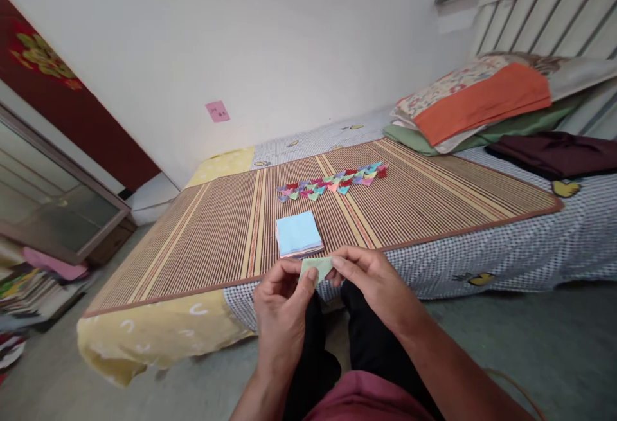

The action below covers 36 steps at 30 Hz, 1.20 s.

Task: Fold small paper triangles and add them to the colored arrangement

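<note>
Both my hands pinch a small folded piece of pale green paper (pixel 319 267) just in front of the bed's near edge. My left hand (pixel 282 308) grips its left end with thumb and fingers closed. My right hand (pixel 371 279) holds its right end the same way. Right behind the paper, a stack of square coloured sheets (pixel 297 233) with a light blue one on top lies on the striped bamboo mat (pixel 202 241). Farther back on the mat runs a row of several small folded paper triangles (pixel 332 183) in mixed colours.
The mat covers a low bed (pixel 506 247) with a checked sheet and a yellow cover. Pillows and folded bedding (pixel 482 103) pile at the back right, a dark cloth (pixel 554 154) beside them. A glass-fronted cabinet (pixel 48 196) and stacked papers stand left. My knees are below.
</note>
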Tool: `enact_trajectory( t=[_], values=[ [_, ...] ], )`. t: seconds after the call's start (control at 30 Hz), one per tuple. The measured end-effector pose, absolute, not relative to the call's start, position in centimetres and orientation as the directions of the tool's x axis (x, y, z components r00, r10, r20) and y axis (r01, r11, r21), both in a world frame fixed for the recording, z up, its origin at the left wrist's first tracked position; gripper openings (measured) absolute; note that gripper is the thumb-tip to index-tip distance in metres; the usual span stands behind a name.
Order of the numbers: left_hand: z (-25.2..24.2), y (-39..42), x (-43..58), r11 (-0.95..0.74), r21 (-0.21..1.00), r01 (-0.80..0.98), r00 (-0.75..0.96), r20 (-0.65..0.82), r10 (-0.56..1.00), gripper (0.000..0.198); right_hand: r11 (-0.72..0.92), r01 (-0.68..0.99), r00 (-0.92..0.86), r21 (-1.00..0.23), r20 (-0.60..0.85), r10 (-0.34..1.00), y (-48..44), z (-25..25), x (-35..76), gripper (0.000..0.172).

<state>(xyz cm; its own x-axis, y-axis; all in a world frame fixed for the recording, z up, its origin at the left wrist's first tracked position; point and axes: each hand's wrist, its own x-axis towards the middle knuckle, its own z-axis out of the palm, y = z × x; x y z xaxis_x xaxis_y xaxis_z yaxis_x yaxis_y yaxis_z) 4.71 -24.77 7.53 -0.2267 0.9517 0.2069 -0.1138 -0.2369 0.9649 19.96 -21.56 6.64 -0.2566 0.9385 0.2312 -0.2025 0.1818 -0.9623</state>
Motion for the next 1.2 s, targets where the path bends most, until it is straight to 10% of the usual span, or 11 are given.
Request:
enact_trajectory(
  t=[0.33, 0.67, 1.2],
  values=[
    [7.0, -24.1, 4.6, -0.115, 0.955, -0.273, -0.156, 0.074, 0.985, 0.027, 0.306, -0.037, -0.199, -0.951, 0.307, 0.931, -22.1, 6.6, 21.2, 0.023],
    [7.5, -25.0, 5.2, -0.090, 0.996, -0.011, 0.029, 0.090, 0.996, 0.029, 0.400, 0.067, -0.313, -0.914, 0.362, 0.878, -22.3, 7.9, 21.2, 0.011],
    [7.1, -25.8, 6.2, 0.016, 0.984, -0.180, 0.004, -0.016, 1.000, 0.024, 0.487, 0.270, 0.055, -0.831, 0.518, 0.854, -22.9, 5.8, 19.0, 0.018]
  ],
)
